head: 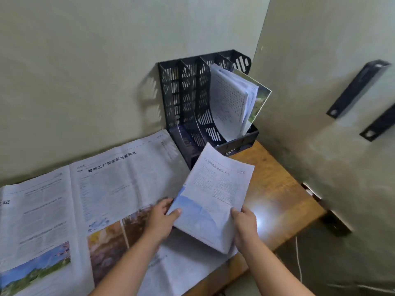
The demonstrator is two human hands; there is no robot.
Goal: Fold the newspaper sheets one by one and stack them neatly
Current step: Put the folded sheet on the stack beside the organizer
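Both hands grip a folded newspaper sheet above the table: left hand at its eight o'clock edge, right hand at five o'clock, likely steadying it for stacking; open sheets lie at nine o'clock.

Open newspaper left on desk, file rack behind — papers in its right slot

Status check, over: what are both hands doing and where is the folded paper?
Left hand and right hand both gripping folded newspaper, lifted above open newspaper sheets. Black file rack close behind. Nothing blocking.
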